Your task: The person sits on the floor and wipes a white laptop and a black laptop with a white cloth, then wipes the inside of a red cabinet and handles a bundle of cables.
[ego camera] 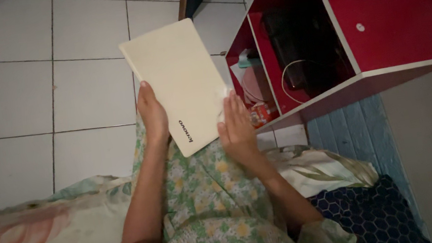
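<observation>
Laptop (178,84), cream, closed, feels stiff, slick and fairly heavy; my left hand (152,114) clamps one long edge, my right hand (237,129) the other, above my lap

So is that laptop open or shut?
Shut: the cream laptop shows only its closed lid, held between the left hand and right hand.

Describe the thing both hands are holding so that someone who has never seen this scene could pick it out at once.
Start at the red cabinet on the right and look left, above the person's floral-dressed lap. The closed cream-white laptop is held there between the left hand and right hand, over the white tiled floor. It is the only flat, pale slab held up.
</observation>
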